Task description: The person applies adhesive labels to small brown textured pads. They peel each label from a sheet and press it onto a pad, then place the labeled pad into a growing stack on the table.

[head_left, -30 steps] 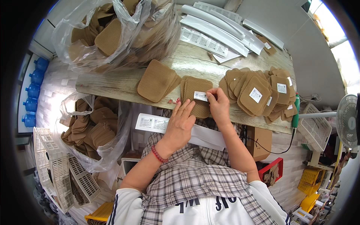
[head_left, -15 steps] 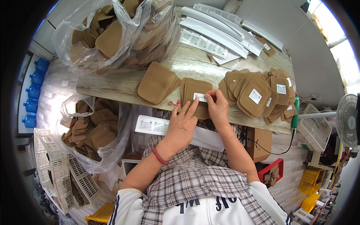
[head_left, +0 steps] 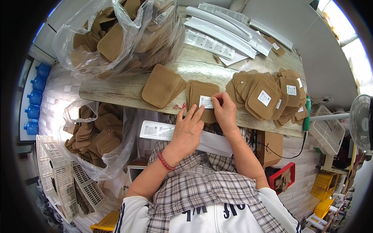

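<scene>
A white printed label [head_left: 206, 101] lies on the top piece of a small stack of brown textured pads [head_left: 203, 87] at the table's front edge. My right hand [head_left: 225, 110] pinches the label's right edge between thumb and finger. My left hand [head_left: 187, 130] stretches two fingers to the label's left edge. A white strip of labels [head_left: 157, 129] runs beneath my left palm, over my lap, held there by curled fingers that are mostly hidden. Left of the stack sits another pile of brown pads [head_left: 160, 86], with no labels showing.
Labelled brown pads [head_left: 264, 99] are heaped on the right, beside a green-handled corded tool [head_left: 307, 112]. Curved label sheets [head_left: 221, 31] lie at the back. A clear bag of pads [head_left: 116, 39] stands at back left; another bag [head_left: 99, 132] is below the table. A fan [head_left: 360, 122] stands at far right.
The label, earlier showing only as a narrow band, now lies flatter with more of its face visible. My right hand has shifted very slightly; the left hand stays in place.
</scene>
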`<state>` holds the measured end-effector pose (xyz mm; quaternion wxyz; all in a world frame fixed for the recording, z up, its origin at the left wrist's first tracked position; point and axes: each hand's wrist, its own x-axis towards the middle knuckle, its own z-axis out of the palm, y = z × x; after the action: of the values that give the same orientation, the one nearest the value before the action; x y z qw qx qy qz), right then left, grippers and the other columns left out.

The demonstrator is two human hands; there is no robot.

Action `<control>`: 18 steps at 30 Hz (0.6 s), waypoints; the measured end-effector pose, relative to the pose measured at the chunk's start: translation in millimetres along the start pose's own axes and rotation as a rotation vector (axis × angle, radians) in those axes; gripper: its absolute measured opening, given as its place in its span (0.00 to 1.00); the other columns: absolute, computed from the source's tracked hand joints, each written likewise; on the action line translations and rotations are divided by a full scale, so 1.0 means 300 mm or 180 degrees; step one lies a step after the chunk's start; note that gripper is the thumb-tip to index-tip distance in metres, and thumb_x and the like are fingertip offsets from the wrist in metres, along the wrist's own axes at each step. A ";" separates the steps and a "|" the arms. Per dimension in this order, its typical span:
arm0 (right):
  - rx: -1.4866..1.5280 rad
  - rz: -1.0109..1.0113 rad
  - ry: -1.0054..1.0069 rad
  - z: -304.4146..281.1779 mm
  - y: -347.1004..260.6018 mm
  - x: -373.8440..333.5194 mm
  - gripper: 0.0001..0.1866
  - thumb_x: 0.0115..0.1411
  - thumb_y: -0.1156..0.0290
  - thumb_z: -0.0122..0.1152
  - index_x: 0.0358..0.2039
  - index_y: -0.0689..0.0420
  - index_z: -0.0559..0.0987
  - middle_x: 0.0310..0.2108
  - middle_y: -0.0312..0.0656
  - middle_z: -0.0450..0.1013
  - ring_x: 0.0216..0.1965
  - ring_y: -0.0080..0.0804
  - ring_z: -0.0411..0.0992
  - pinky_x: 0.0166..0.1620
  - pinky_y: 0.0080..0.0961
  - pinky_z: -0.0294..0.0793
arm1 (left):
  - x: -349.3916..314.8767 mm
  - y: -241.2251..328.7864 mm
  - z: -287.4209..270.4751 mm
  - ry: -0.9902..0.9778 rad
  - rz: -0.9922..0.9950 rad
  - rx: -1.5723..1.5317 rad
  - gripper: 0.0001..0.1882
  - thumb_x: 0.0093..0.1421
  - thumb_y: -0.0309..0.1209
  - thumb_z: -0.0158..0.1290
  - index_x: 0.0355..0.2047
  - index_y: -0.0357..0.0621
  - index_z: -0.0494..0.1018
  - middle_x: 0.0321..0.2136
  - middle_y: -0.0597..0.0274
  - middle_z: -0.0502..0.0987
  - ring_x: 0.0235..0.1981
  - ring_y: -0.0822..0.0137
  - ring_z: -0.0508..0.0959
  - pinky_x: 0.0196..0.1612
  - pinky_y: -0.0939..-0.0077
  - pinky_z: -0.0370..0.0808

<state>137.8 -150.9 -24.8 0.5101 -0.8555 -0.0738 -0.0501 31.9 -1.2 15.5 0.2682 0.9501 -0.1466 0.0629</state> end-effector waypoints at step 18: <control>-0.0629 -0.0263 0.0630 0.010 -0.006 0.038 0.08 0.61 0.72 0.64 0.40 0.59 0.80 0.38 0.47 0.75 0.35 0.47 0.78 0.38 0.40 0.76 | -0.027 -0.015 0.018 -0.0018 0.0058 0.0017 0.03 0.57 0.21 0.52 0.26 0.38 0.75 0.67 0.49 0.62 0.71 0.48 0.57 0.72 0.39 0.44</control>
<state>148.6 -146.6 -22.7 0.4257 -0.8887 -0.0530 -0.1622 25.9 1.6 7.2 0.2647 0.9496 -0.1557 0.0630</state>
